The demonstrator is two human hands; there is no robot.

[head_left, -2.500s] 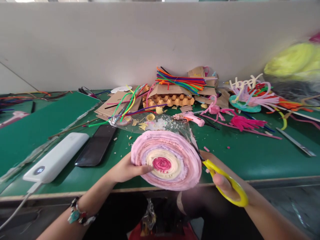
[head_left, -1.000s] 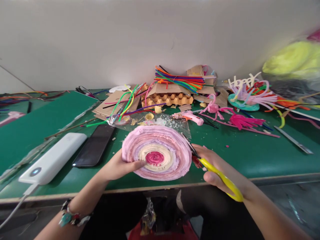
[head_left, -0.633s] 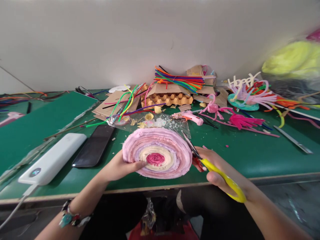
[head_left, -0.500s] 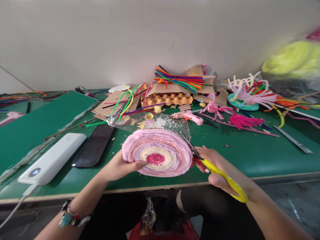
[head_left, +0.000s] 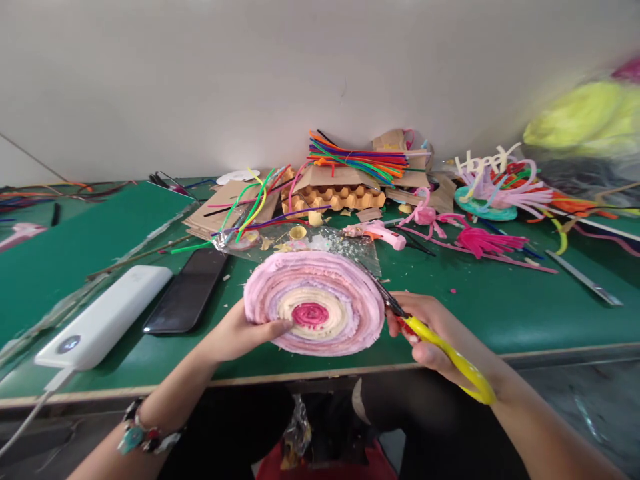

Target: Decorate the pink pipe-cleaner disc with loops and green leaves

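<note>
While the left hand grips the disc, scissors seemingly touch its rim.

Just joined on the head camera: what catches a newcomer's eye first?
First comes the big round disc of coiled fuzzy rings, pink outside, cream within, magenta at the centre, gripped at its left edge by the left hand above the near edge of the green table. Next, the yellow-handled scissors in the right hand, blades at the disc's right rim. Behind, a bright bundle of multicoloured pipe cleaners lies on brown cardboard.
</note>
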